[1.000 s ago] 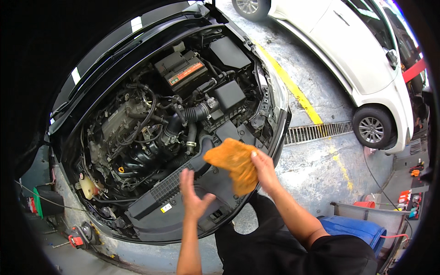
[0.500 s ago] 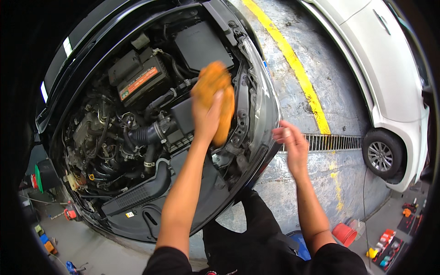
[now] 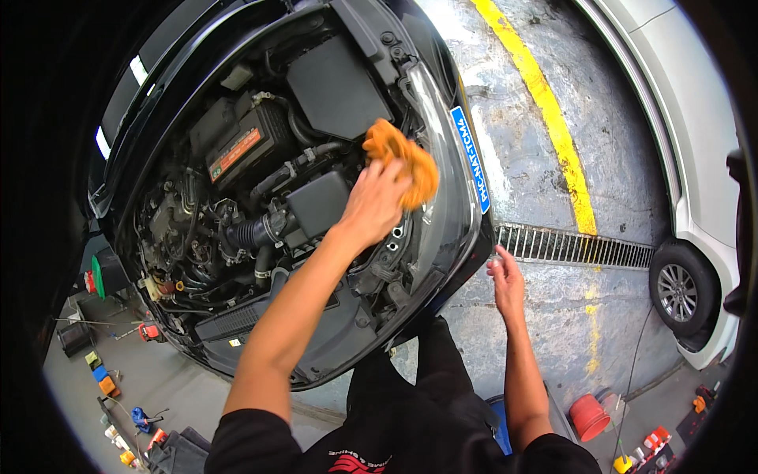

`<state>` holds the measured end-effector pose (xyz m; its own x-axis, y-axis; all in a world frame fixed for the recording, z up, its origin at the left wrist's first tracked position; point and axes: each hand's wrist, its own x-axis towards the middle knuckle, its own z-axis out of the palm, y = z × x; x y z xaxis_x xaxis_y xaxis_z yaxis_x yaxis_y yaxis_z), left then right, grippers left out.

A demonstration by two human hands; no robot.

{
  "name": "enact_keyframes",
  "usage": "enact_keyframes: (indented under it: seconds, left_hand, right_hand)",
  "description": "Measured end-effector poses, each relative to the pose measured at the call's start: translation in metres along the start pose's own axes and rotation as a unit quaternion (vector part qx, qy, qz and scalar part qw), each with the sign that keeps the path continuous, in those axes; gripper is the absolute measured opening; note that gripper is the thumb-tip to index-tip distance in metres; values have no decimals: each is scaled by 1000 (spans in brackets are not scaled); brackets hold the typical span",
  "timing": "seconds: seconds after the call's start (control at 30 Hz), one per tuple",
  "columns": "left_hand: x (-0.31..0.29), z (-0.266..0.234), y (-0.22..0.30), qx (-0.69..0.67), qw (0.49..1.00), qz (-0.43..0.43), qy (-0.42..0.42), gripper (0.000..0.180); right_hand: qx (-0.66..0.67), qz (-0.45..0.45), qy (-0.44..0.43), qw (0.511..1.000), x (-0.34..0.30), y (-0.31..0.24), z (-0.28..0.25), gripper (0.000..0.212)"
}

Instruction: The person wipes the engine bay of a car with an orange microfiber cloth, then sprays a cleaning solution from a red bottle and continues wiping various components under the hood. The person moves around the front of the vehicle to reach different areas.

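Two hands, two jobs. Your right hand (image 3: 505,278) hangs free beside your hip, fingers loosely spread over the wet floor (image 3: 545,308), holding nothing and keeping you balanced. Your left hand (image 3: 373,207) reaches across the front panel (image 3: 316,347) into the engine bay, fingers pinched on an orange cloth (image 3: 401,159) bunched just past the fingertips, against the inner edge of the headlight (image 3: 430,142); whether it presses down, I cannot tell. Beyond the cloth sit the black cover (image 3: 335,88) and the battery (image 3: 237,146).
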<state>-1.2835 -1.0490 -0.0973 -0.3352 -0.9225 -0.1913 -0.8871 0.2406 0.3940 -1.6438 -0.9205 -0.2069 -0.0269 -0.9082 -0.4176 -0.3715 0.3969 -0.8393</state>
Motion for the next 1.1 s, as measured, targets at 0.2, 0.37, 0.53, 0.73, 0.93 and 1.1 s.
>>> enact_keyframes:
  seconds: [0.2, 0.37, 0.53, 0.73, 0.93, 1.1]
  left_hand:
    - [1, 9, 16, -42, 988, 1, 147, 57]
    - [-49, 26, -2, -190, 974, -119, 23, 41]
    - [-125, 20, 5, -318, 900, -212, 210, 41]
    - [52, 42, 53, 21, 965, -48, 257, 63]
    - [-53, 118, 123, 99, 992, -55, 53, 69]
    - [-44, 118, 120, 86, 992, -54, 79, 70]
  right_hand:
    - [-99, 5, -36, 994, -11, 39, -13, 43]
    - [-84, 66, -65, 992, -20, 67, -39, 45]
    - [-173, 97, -54, 979, -33, 84, -52, 47]
    - [-168, 64, -66, 982, -22, 78, -37, 48]
    - [-127, 75, -54, 988, -33, 81, -36, 51]
    - [-164, 89, -79, 979, -57, 102, -58, 51]
